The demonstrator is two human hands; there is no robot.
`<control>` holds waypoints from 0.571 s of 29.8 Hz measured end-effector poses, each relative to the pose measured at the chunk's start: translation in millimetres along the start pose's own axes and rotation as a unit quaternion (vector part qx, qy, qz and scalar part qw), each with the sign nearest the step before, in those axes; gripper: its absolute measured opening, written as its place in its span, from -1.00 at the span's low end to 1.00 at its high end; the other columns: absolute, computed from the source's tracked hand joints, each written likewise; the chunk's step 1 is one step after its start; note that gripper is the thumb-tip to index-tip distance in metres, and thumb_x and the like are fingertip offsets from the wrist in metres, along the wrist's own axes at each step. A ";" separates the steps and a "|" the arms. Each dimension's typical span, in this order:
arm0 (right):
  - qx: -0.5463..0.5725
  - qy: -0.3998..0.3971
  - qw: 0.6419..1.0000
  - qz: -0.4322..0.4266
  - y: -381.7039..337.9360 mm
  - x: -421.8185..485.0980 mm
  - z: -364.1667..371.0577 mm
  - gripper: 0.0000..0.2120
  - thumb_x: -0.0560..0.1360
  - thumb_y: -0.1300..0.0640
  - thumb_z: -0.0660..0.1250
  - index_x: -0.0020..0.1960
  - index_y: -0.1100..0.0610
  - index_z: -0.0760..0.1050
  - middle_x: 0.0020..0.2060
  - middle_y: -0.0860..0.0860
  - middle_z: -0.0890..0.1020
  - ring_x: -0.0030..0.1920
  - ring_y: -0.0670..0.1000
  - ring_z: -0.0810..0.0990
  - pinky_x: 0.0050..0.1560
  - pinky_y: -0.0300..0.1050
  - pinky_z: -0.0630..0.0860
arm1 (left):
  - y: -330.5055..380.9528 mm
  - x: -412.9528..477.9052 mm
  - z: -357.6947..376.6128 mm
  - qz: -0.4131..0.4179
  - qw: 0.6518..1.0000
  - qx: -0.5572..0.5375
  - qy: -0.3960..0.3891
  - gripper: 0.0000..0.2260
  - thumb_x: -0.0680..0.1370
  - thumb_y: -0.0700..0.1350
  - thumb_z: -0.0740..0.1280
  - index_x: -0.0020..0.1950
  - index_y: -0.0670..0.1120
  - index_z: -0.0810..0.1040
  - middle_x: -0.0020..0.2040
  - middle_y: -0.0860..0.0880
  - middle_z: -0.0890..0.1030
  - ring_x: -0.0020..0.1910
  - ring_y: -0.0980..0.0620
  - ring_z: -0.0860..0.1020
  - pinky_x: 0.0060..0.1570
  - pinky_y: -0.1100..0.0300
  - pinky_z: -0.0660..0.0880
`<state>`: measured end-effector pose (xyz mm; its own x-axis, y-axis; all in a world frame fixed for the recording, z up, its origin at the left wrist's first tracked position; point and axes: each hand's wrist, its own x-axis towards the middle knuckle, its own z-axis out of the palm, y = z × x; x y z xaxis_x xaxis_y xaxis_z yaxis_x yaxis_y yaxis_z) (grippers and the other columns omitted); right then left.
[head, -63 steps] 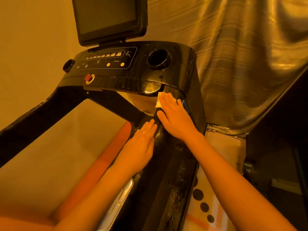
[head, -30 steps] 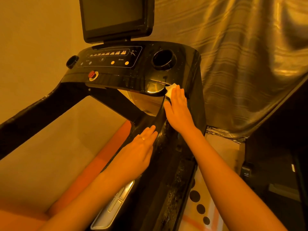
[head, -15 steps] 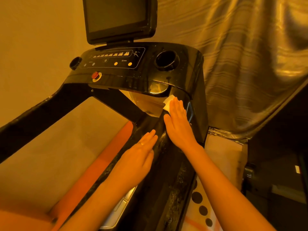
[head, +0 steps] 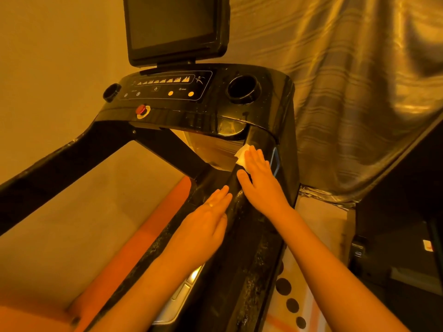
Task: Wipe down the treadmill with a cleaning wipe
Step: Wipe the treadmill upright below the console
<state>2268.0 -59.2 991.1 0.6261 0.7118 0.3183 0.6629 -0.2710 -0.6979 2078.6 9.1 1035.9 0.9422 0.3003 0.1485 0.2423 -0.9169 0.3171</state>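
The black treadmill fills the view, its console (head: 215,111) ahead of me with a dark screen (head: 175,27) above. The right handrail (head: 242,248) runs down toward me, speckled with dust. My right hand (head: 260,180) lies flat on the upper part of this rail, pressing a white cleaning wipe (head: 242,156) whose corner shows past my fingertips. My left hand (head: 208,226) rests flat on the rail's inner side just below, fingers straight, holding nothing.
A cup holder (head: 243,88) and a red stop button (head: 142,109) sit on the console. The left handrail (head: 48,173) slants across the left. A striped curtain (head: 347,92) hangs at the right, dark furniture (head: 402,236) below it. An orange strip (head: 134,245) edges the floor.
My right hand slid the wipe up to the console's edge, then back down the rail a little. My left hand stayed on the rail. The view shifted slightly.
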 end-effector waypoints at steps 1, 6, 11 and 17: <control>-0.007 -0.002 1.000 0.002 -2.3 1.0 -0.1 -0.40 0.73 -0.04 0.01 0.65 0.06 -0.17 0.64 -0.02 -0.14 0.57 -0.10 -0.27 0.53 -0.13 -0.24 | -0.4 -0.1 0.2 0.002 1.000 -0.002 0.001 -0.54 0.71 -0.08 0.12 0.61 0.07 0.14 0.57 0.21 0.02 0.54 0.27 -0.02 0.43 0.39 -0.08; 0.021 -0.039 0.999 0.005 -13.4 -9.7 0.0 -0.40 0.73 -0.08 -0.08 0.63 0.06 -0.28 0.62 -0.01 -0.25 0.57 -0.06 -0.35 0.52 -0.12 -0.31 | -2.6 -0.4 3.4 0.011 1.000 0.014 -0.003 -0.54 0.71 -0.07 0.09 0.61 0.05 0.10 0.54 0.21 -0.03 0.53 0.27 -0.06 0.47 0.35 -0.08; 0.100 -0.053 0.993 -0.018 -15.5 -40.3 10.9 -0.41 0.67 -0.18 -0.15 0.58 -0.09 -0.34 0.55 -0.20 -0.34 0.55 -0.19 -0.38 0.48 -0.27 -0.36 | -2.2 1.8 3.8 0.014 1.000 0.024 -0.003 -0.53 0.68 -0.07 0.08 0.61 0.02 0.13 0.53 0.18 -0.01 0.52 0.25 -0.03 0.41 0.41 -0.14; 0.079 -0.063 0.995 -0.017 -3.3 -19.8 -3.1 -0.48 0.73 -0.06 -0.14 0.60 -0.04 -0.31 0.54 -0.19 -0.31 0.56 -0.16 -0.36 0.51 -0.20 -0.35 | 3.0 -4.4 -5.9 0.012 0.999 0.037 -0.028 -0.51 0.72 -0.05 0.08 0.63 0.04 0.02 0.56 0.17 -0.12 0.52 0.25 -0.15 0.44 0.38 -0.19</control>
<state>2254.6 -74.4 989.1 0.5412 0.7972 0.2673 0.6034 -0.1468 -0.7838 2073.9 6.6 1041.7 0.9590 0.2642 0.1028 0.2334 -0.9415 0.2431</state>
